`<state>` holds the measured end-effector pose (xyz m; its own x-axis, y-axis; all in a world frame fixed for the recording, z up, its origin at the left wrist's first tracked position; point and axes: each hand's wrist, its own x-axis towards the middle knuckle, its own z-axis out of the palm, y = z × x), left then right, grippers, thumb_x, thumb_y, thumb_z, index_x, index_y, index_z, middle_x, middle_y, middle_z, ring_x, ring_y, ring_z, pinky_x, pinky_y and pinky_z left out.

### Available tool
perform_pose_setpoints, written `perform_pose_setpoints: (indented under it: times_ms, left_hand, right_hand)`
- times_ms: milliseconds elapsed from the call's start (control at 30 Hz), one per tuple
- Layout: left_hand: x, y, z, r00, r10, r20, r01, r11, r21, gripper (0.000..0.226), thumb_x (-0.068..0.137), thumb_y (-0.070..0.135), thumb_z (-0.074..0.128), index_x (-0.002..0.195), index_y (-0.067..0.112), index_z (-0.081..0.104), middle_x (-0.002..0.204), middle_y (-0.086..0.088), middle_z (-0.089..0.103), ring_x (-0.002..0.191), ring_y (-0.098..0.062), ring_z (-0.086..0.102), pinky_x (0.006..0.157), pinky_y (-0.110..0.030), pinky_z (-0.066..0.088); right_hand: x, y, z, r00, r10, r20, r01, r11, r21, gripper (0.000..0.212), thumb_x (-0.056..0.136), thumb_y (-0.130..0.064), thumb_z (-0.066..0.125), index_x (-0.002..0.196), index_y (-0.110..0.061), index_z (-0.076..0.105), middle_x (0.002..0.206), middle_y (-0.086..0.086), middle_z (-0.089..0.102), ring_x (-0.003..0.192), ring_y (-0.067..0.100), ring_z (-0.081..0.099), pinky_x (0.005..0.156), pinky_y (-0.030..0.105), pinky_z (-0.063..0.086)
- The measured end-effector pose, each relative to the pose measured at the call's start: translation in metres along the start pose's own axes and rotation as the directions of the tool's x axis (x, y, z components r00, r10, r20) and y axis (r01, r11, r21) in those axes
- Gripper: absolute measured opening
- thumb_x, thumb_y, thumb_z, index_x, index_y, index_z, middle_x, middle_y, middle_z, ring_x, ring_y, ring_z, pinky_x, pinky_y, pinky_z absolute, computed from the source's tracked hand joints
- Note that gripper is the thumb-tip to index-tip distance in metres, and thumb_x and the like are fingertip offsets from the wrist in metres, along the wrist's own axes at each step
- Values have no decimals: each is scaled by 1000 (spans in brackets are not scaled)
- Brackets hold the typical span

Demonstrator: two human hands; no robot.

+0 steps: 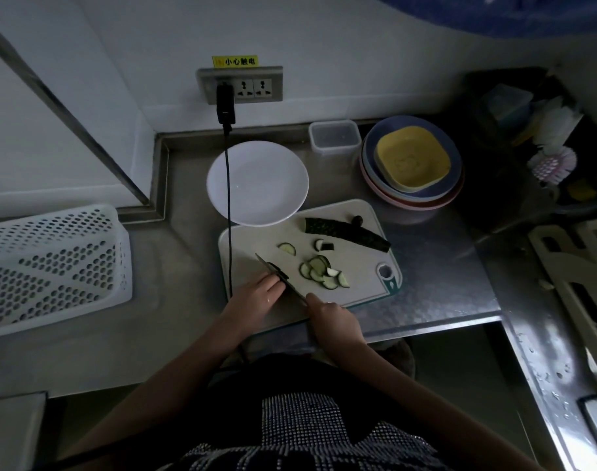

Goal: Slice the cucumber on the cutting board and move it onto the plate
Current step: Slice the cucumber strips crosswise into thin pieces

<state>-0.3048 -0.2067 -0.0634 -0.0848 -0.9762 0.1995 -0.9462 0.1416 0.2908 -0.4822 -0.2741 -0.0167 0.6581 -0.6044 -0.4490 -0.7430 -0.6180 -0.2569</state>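
The dark-bladed kitchen knife (pixel 281 276) is being gripped at its handle by the right hand (pixel 334 319), fingers curled closed around it, forefinger stretched toward the blade; the blade is being held slanted across the near left part of the pale rectangular plastic cutting board (pixel 355 222), tip pointing away and to the left; the left hand (pixel 256 295) is being rested on the board just left of the blade, fingers bent downward with their tips at the blade's side; a small dark piece is being glimpsed beneath those fingertips at the blade, though whether it is being pinched cannot be told in this dim light. The cut pale-green cucumber slices (pixel 324 271) are being seen heaped just right of the knife, close to the right hand; a lone slice (pixel 287 248) is lying farther back near the blade tip; the long dark-green uncut cucumber half (pixel 346 232) is lying along the board's far edge, well apart from both hands, with a small dark end piece (pixel 358 220) beside it. The round white plate (pixel 258 181) is being seen behind the board, its near rim overlapping the board's far left corner; a black power cable (pixel 228 205) is being draped across the plate's left side down to the counter.
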Motion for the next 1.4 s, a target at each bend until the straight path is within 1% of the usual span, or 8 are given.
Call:
perform_pose_setpoints:
  times_ms: [167, 400, 533, 700, 900, 1067, 1267, 1400]
  left_hand:
    - [-1, -1, 1, 1000, -4, 1, 4, 1000, -2, 23, 78, 10, 44, 100, 11, 50, 92, -9, 60, 90, -24, 52, 59, -34, 55]
    - [-4, -1, 0, 999, 7, 32, -10, 996, 89, 26, 80, 12, 43, 89, 7, 67, 89, -8, 63, 88, -23, 51, 58, -33, 54]
    - [-5, 2, -3, 1000, 10, -1, -10, 997, 81, 31, 78, 13, 41, 87, 7, 70, 88, -8, 65, 88, -21, 46, 54, -30, 54]
    - [-6, -2, 3, 998, -31, 57, 27, 997, 70, 32, 80, 16, 42, 97, 8, 68, 91, -7, 62, 89, -23, 51, 58, -35, 55]
    - [-7, 0, 0, 998, -30, 57, 27, 999, 45, 31, 80, 15, 42, 99, 8, 66, 91, -8, 59, 89, -25, 54, 63, -36, 55]
    - [-7, -2, 3, 996, -59, 70, 56, 998, 40, 29, 82, 15, 43, 100, 8, 65, 93, -8, 58, 91, -25, 53, 61, -38, 55]
    - [-4, 5, -5, 999, -45, 23, 44, 998, 41, 26, 81, 12, 42, 89, 6, 66, 90, -9, 61, 87, -25, 55, 55, -34, 55]
    - [-4, 3, -5, 1000, -16, 0, 16, 999, 46, 27, 79, 11, 42, 88, 5, 67, 88, -10, 62, 87, -24, 49, 54, -33, 55]
  right_hand:
    - [1, 0, 1, 1000, 13, 9, -13, 999, -35, 27, 97, -11, 37, 123, -16, 38, 108, 15, 65, 98, 35, 63, 73, 40, 49]
    - [-2, 3, 1, 998, -9, -59, 3, 995, -101, 29, 99, -18, 39, 128, -18, 36, 109, 10, 64, 98, 34, 64, 70, 38, 49]
    - [-6, 5, -1, 992, 10, -122, -10, 1000, 3, 26, 103, -32, 32, 123, -16, 38, 103, 11, 66, 96, 33, 64, 69, 38, 48]
    - [-8, 1, 0, 996, -45, -81, 44, 999, -4, 25, 103, -34, 33, 119, -17, 39, 104, 13, 66, 96, 35, 64, 68, 38, 47]
    - [-7, -1, 0, 997, -46, -55, 46, 999, 5, 24, 103, -33, 33, 118, -16, 39, 105, 15, 66, 97, 35, 63, 70, 39, 47]
    - [-7, -2, -2, 999, -24, -30, 25, 1000, 15, 25, 103, -32, 33, 119, -15, 40, 105, 17, 66, 98, 36, 63, 72, 40, 47]
    - [-4, -4, -2, 999, 20, 44, -21, 1000, 22, 22, 96, -11, 37, 118, -14, 38, 105, 19, 64, 98, 38, 62, 74, 42, 48]
    - [-4, -4, -2, 999, 31, 41, -32, 999, 6, 24, 96, -11, 37, 119, -14, 38, 106, 19, 64, 98, 37, 62, 74, 42, 48]
